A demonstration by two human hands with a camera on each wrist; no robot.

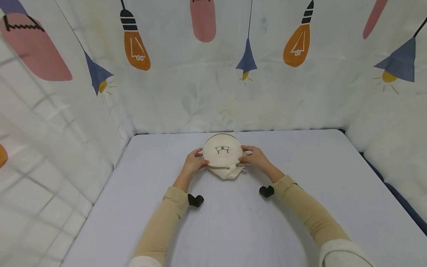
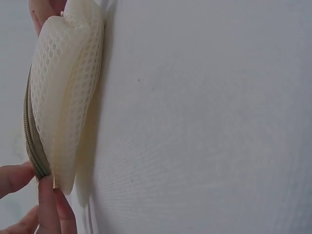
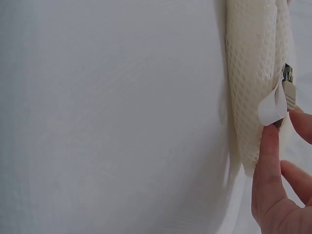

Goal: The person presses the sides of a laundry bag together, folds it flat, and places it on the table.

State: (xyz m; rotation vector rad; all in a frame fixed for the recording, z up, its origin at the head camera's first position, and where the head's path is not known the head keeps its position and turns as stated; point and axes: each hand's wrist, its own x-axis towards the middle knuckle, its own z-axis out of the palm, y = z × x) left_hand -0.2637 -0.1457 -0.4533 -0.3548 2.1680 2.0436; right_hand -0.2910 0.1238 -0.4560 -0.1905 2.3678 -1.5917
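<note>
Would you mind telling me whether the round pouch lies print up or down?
Up: the round pouch shows its glasses print in the head view, mesh side below.

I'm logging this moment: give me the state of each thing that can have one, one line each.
Pouch, on the table, printed face up, mesh side creased
Zipper, unclear whether fully closed
White tab, bent into a loop
Left hand, pinching the zippered edge
Right hand, holding the edge beside the white tab
</note>
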